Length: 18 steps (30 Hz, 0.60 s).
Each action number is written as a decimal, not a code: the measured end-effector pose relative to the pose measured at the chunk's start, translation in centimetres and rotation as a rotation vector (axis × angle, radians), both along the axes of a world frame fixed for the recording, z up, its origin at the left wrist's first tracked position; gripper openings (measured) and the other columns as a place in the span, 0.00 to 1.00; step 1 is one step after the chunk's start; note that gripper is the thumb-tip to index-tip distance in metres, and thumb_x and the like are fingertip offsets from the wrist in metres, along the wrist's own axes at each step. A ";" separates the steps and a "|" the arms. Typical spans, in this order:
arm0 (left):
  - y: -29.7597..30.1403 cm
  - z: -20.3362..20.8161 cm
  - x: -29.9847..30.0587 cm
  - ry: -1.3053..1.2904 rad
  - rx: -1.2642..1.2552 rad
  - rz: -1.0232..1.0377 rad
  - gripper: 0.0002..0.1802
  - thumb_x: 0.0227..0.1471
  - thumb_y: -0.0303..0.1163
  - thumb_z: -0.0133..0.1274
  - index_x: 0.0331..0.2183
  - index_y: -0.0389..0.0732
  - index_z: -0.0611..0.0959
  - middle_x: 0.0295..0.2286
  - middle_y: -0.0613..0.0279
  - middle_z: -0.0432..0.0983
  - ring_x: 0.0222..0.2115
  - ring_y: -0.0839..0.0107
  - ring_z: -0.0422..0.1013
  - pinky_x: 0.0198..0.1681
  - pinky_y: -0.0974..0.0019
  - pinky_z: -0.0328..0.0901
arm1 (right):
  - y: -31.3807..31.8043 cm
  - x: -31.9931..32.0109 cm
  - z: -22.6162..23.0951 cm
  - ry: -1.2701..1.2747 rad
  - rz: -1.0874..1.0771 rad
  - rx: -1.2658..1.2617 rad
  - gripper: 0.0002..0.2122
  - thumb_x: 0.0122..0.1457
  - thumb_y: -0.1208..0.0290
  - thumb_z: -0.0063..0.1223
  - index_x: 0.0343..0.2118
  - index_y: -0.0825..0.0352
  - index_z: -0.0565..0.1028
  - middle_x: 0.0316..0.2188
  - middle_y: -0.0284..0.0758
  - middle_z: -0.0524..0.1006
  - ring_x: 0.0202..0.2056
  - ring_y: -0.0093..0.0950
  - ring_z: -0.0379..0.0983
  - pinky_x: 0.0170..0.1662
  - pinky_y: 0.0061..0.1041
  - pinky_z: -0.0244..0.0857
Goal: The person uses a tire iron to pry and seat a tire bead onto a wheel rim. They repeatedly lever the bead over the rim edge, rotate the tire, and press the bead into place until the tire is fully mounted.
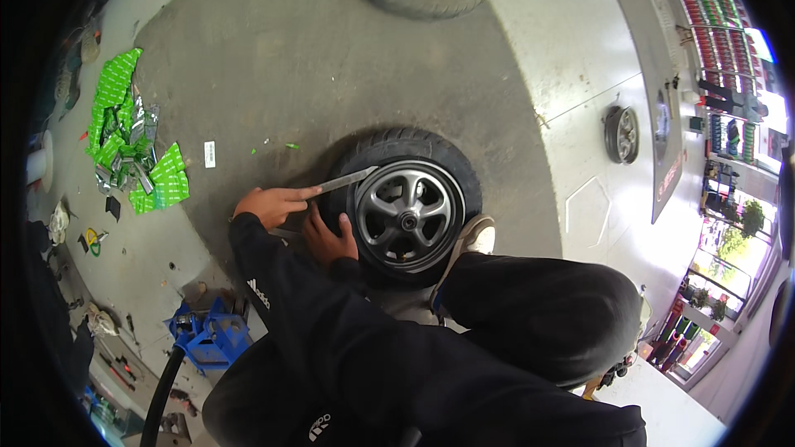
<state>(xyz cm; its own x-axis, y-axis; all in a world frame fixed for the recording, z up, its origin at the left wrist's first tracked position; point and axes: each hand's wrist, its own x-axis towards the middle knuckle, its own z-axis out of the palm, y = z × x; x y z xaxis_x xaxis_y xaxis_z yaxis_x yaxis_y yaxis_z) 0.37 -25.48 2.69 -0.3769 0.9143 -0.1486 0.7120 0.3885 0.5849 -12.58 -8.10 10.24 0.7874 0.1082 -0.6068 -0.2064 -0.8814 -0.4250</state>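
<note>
A black tyre (410, 144) lies flat on the floor round a dark grey five-spoke wheel rim (422, 221). My left hand (275, 206) is closed round a metal tyre lever (348, 180). Its far tip reaches the upper left edge of the rim, between rim and tyre. Just below, my right hand (332, 242) presses on the tyre's left side with its fingers apart. A short piece of grey metal (286, 233) shows between the two hands; the rest of it is hidden. My shoe (478, 237) rests against the right side of the tyre.
Torn green and silver wrapping (132, 145) lies at the left, and a blue metal tool (211, 338) stands near my left knee. Another tyre (422, 7) lies at the far side. A loose wheel (621, 134) is on the right. Farther right, a person (733, 101) stands near shelves.
</note>
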 end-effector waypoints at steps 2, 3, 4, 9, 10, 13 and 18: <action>0.5 0.7 0.8 0.000 0.044 -0.069 0.39 0.59 0.55 0.54 0.61 0.38 0.71 0.54 0.42 0.70 0.56 0.42 0.66 0.59 0.44 0.61 | -0.6 0.9 -0.1 -0.018 -0.016 0.031 0.58 0.50 0.78 0.69 0.72 0.69 0.31 0.55 0.53 0.63 0.46 0.49 0.77 0.49 0.42 0.77; 1.0 0.8 1.3 0.006 0.067 -0.079 0.41 0.56 0.56 0.56 0.61 0.38 0.71 0.53 0.43 0.70 0.55 0.43 0.66 0.58 0.44 0.62 | -0.6 1.2 -0.3 -0.030 -0.021 0.052 0.58 0.50 0.79 0.68 0.72 0.69 0.30 0.55 0.53 0.63 0.46 0.49 0.77 0.50 0.42 0.76; 0.9 0.7 1.0 0.031 0.081 -0.081 0.43 0.53 0.56 0.59 0.61 0.38 0.71 0.53 0.44 0.70 0.54 0.44 0.67 0.57 0.45 0.62 | -1.1 1.0 -0.2 -0.022 -0.016 0.069 0.58 0.50 0.79 0.68 0.72 0.69 0.30 0.55 0.53 0.63 0.46 0.49 0.77 0.50 0.42 0.76; 0.7 -0.5 1.4 -0.004 0.132 -0.069 0.43 0.51 0.54 0.62 0.60 0.38 0.71 0.52 0.46 0.71 0.54 0.46 0.68 0.57 0.46 0.63 | -2.2 1.6 -0.6 -0.039 -0.029 0.141 0.57 0.50 0.80 0.66 0.72 0.69 0.30 0.56 0.53 0.63 0.46 0.48 0.77 0.50 0.41 0.76; 0.6 -0.6 1.1 -0.009 0.136 -0.060 0.43 0.51 0.54 0.62 0.60 0.38 0.72 0.52 0.46 0.71 0.54 0.46 0.68 0.57 0.46 0.63 | -2.6 1.3 -0.5 -0.028 -0.037 0.154 0.57 0.50 0.81 0.66 0.72 0.70 0.30 0.56 0.53 0.63 0.46 0.48 0.77 0.50 0.41 0.75; 0.1 -0.3 1.3 -0.015 0.147 -0.039 0.40 0.54 0.52 0.61 0.60 0.37 0.72 0.52 0.45 0.71 0.54 0.45 0.68 0.56 0.46 0.64 | -3.0 1.3 -0.4 -0.007 -0.050 0.193 0.57 0.50 0.81 0.65 0.73 0.70 0.30 0.56 0.53 0.63 0.46 0.47 0.76 0.50 0.40 0.75; 1.0 -0.2 2.2 -0.058 0.180 -0.090 0.38 0.56 0.51 0.59 0.59 0.36 0.72 0.52 0.44 0.71 0.53 0.44 0.68 0.55 0.45 0.64 | -2.2 3.2 -0.2 0.016 -0.103 0.228 0.56 0.50 0.83 0.64 0.73 0.70 0.30 0.56 0.53 0.62 0.47 0.47 0.76 0.51 0.40 0.74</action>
<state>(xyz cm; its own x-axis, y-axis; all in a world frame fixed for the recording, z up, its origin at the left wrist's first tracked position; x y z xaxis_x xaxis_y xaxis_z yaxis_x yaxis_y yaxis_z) 2.53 -24.52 2.47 -0.2877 0.9577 0.0009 0.7024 0.2104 0.6800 -9.37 -10.26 10.01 0.7921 0.1638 -0.5879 -0.2980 -0.7369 -0.6068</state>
